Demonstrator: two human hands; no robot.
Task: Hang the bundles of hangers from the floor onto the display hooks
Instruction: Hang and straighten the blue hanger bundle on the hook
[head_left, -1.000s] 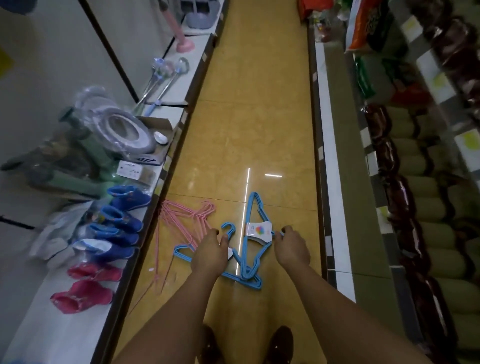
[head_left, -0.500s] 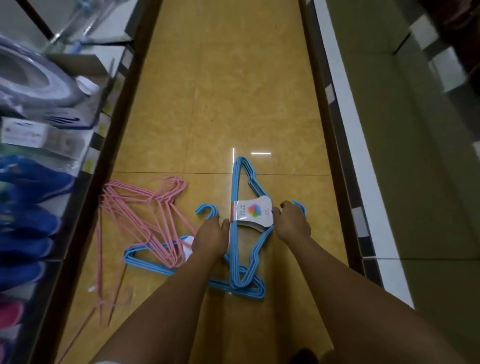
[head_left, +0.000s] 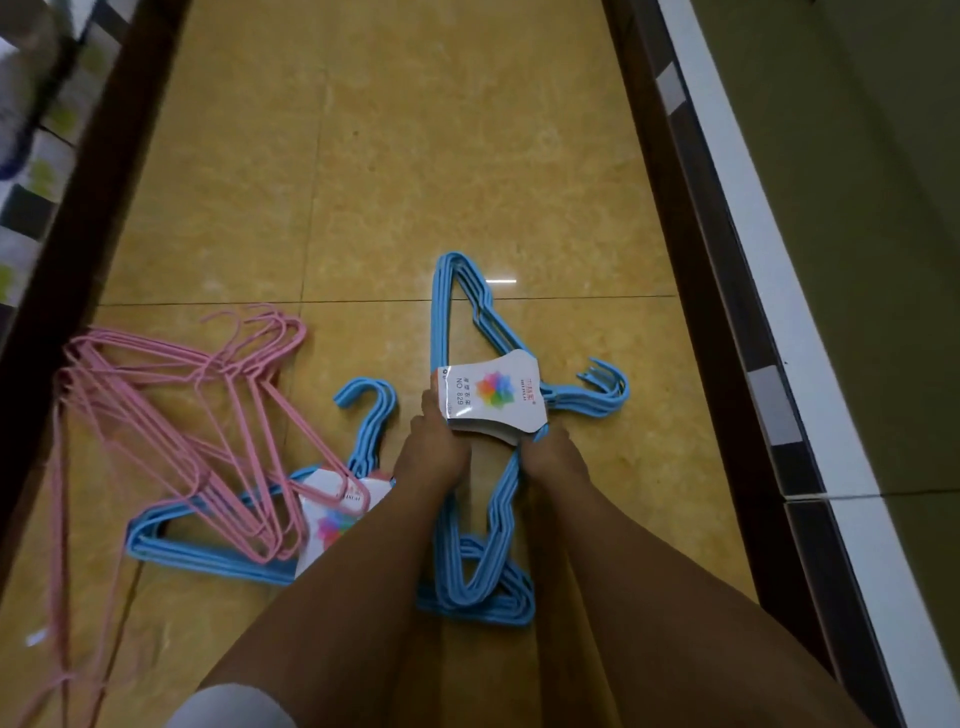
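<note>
Blue plastic-coated wire hanger bundle w/ white card label (head_left: 491, 400) lies on yellow tiled floor (head_left: 415, 156), btwn both hands. Left hand (head_left: 431, 457) & right hand (head_left: 553, 457) pinch it under the label. Lift level, hooks together; no display hooks in view.

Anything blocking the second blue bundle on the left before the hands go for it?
Yes. Loose pink hangers lie across the second blue bundle and its label. Both hands, left and right, hold the first blue bundle.
</note>
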